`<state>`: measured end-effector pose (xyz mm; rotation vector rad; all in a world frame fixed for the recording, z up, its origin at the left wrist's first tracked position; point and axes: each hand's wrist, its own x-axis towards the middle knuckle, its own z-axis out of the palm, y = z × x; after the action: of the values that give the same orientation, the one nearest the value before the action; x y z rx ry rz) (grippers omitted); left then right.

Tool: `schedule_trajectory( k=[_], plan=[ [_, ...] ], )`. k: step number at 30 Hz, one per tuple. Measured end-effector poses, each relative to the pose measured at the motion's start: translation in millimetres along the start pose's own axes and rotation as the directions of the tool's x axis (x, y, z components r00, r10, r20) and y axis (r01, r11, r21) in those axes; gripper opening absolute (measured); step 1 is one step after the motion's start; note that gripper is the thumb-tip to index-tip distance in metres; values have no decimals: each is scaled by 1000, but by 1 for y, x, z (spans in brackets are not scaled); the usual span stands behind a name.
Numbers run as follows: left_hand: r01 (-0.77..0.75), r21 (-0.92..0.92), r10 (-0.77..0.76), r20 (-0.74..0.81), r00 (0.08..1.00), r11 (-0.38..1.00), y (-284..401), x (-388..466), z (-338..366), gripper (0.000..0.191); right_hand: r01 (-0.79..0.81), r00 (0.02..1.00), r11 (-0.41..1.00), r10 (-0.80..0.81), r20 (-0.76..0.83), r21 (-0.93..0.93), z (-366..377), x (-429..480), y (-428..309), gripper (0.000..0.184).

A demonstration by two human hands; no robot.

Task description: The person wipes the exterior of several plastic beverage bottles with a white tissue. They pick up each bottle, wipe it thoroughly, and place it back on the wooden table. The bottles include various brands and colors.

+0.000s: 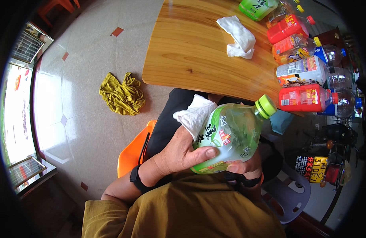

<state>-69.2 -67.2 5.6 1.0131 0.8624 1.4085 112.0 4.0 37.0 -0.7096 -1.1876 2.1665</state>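
Observation:
A large plastic tea bottle (230,131) with a green label and a lime-green cap (265,106) lies tilted above my lap, its cap towards the upper right. My left hand (183,151) grips its left side, thumb across the label. A white cloth (196,113) is bunched at the fingers of that hand, against the bottle's side. From the right, my right hand (248,165) holds the bottle's near side, with the thumb showing; its other fingers are mostly hidden behind the bottle. Inside, the bottle looks to hold no drink.
Ahead stands a wooden table (183,56) bearing a folded white cloth (239,37) and, along its right side, several plastic bottles (302,98). A crumpled olive-yellow cloth (122,93) lies on the tiled floor (90,104). A grey plastic chair (296,196) and a parked motorcycle (332,172) are at right.

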Motion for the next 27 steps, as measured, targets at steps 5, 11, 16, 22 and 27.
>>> schedule_trajectory(
  k=[5,11,16,22,27],
  plan=[
    [-51,22,54,-152,987,998,1,1,2,93,29,999,996,-30,-14,-89,3,5,-5,117],
    [-163,473,329,-292,898,866,-6,-1,6,94,179,982,969,-187,-33,-170,17,12,5,115],
    [-177,632,374,-193,907,754,-2,-7,2,89,216,967,963,-233,-98,-162,22,10,10,106],
    [-195,486,281,-111,953,852,1,2,-8,80,229,957,950,-260,-129,-215,15,8,6,102],
    [-98,143,128,-219,967,985,-3,2,2,72,253,949,955,-277,-153,-156,0,-1,8,105]
  ],
)
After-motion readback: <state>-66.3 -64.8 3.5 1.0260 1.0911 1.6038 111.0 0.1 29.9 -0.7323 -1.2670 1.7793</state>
